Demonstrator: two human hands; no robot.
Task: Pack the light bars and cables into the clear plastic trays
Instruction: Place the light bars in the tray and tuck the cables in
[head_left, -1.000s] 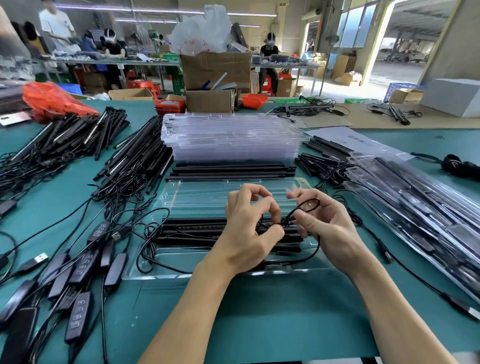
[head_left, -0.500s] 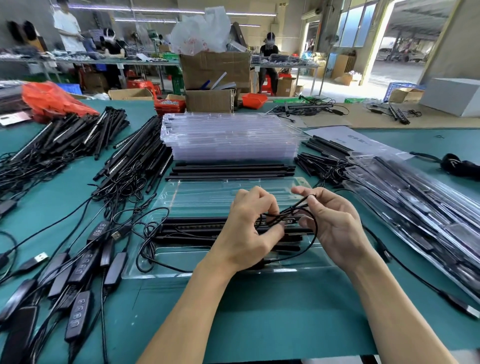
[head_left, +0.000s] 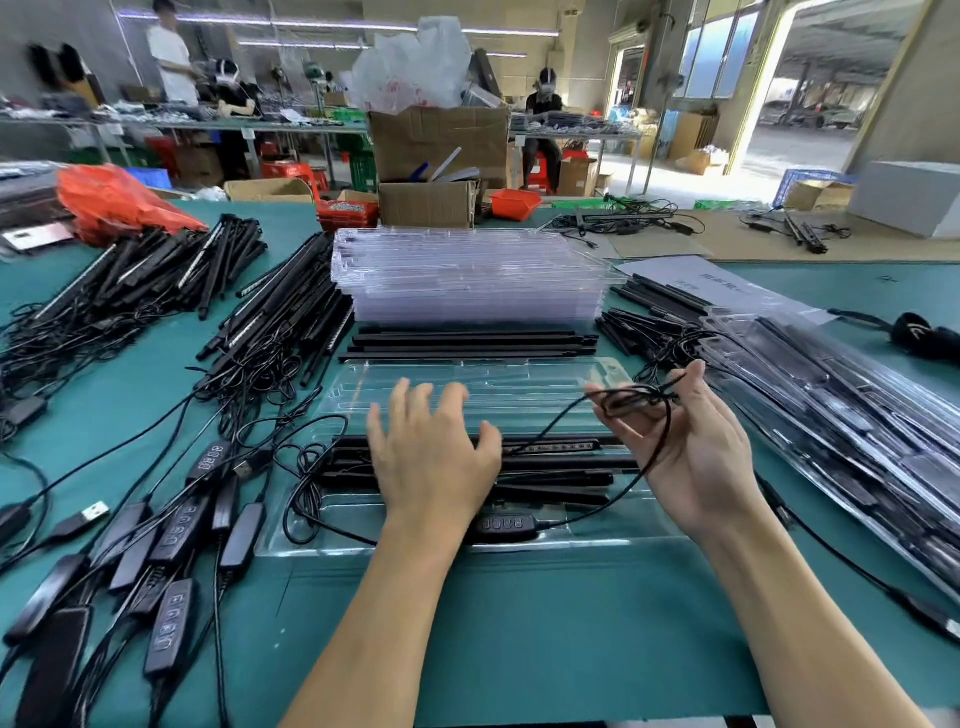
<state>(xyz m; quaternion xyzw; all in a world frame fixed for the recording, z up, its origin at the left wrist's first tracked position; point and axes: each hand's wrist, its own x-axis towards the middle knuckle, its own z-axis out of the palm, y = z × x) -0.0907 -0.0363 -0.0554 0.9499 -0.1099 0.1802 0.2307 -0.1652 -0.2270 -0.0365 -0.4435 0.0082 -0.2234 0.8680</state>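
Left hand (head_left: 434, 462) palm down, fingers spread and relaxed, holding nothing, hovering over the light bars (head_left: 550, 467) that lie lengthwise in the near half of the open clear tray (head_left: 519, 395). Can't tell if the fingertips touch the plastic.

Right hand (head_left: 698, 457) palm up over the tray's right end, fingers loosely curled with a small coil of black cable (head_left: 636, 402) pinched at the fingertips. Cable runs down from the coil, across the bars, to the inline controller (head_left: 506, 524) sitting in the tray's front channel, just beside the left wrist.

Far half of the tray is bare moulded plastic. A few loose bars (head_left: 467, 344) lie just beyond its far rim, then the stack of empty trays (head_left: 470, 278).

Left edge is tight: a cable loop spills over the tray's left rim, and the pile of controllers and USB leads (head_left: 156, 545) sits just beside it. Right edge: packed trays (head_left: 841, 431) lean near the right hand. Open teal table (head_left: 519, 639) between the tray's front rim and the person.
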